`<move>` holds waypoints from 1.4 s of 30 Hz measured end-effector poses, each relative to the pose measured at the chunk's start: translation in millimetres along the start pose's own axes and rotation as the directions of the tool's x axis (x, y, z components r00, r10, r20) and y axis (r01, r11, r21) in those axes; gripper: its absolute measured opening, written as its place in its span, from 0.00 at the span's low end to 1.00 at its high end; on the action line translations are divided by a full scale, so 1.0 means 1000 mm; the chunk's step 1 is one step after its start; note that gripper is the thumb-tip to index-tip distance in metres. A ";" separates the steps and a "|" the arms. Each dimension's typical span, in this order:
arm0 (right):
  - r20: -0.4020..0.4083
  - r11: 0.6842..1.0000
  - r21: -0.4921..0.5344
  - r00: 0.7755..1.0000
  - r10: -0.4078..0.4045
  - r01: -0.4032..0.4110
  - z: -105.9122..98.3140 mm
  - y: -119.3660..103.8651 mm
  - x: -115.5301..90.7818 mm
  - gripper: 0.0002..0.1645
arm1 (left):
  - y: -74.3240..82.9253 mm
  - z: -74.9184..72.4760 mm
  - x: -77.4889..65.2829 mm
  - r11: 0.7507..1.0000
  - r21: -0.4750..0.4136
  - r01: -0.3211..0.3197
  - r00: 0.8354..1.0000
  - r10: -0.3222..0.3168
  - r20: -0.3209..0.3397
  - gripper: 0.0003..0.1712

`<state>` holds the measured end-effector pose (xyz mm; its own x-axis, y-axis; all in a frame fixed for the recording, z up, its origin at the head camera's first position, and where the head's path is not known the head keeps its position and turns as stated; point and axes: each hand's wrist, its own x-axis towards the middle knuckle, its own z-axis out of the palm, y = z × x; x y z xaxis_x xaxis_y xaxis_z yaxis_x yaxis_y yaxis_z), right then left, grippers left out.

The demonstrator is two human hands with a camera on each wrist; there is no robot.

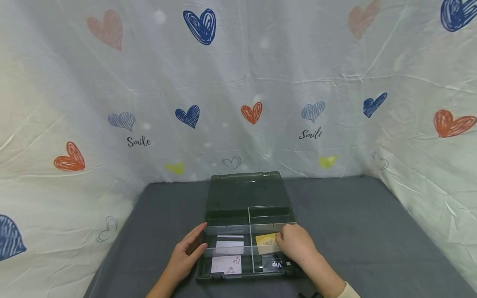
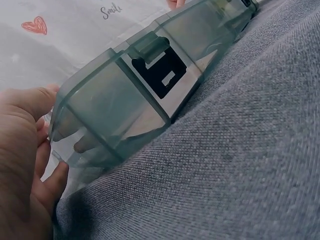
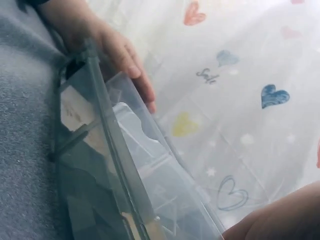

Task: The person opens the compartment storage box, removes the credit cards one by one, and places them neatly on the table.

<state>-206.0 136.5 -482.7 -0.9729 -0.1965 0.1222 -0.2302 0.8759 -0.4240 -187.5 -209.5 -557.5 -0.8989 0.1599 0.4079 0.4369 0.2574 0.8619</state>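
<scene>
A translucent dark green compartment box (image 1: 246, 192) lies with its lid folded back, clear dividers (image 1: 229, 229) crossing it. In its right half, my right hand (image 1: 298, 245) pinches the right edge of a yellow card (image 1: 265, 243), fingers curled and partly hidden. My left hand (image 1: 181, 257) rests against the box's left side, thumb and forefinger extended along it. A white card with a dark stripe (image 1: 229, 245) lies in the left compartment. In front of it is a pink patterned card (image 1: 226, 265); at front right lies a black "Vip" card (image 1: 273, 263).
The box stands on a table under a grey cloth (image 1: 357, 223). Behind and beside it hangs a white curtain (image 1: 223, 74) printed with hearts. A dark latch (image 2: 160, 75) shows on the box's front wall in the left wrist view.
</scene>
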 end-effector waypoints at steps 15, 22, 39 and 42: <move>0.009 0.998 0.037 0.999 0.042 -0.042 0.002 -0.003 0.003 0.10 | -0.001 0.001 -0.003 1.000 -0.006 0.017 1.000 -0.017 -0.009 0.32; 0.009 0.984 0.169 0.998 0.057 -0.057 -0.006 -0.005 0.003 0.13 | -0.002 0.000 -0.003 1.000 -0.023 -0.001 1.000 0.001 0.000 0.32; 0.107 0.879 0.474 0.994 0.004 -0.055 -0.004 -0.006 0.011 0.20 | -0.003 -0.003 0.000 1.000 -0.017 -0.008 1.000 0.009 0.013 0.32; 0.128 0.866 0.497 0.992 -0.014 -0.052 -0.004 -0.005 0.011 0.22 | -0.003 -0.003 0.000 1.000 -0.019 -0.008 1.000 0.008 0.014 0.32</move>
<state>-215.2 131.9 -475.4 -0.9646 -0.2636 0.0117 -0.1602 0.5498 -0.8198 -189.2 -213.4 -559.4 -0.8949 0.1755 0.4104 0.4431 0.2382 0.8643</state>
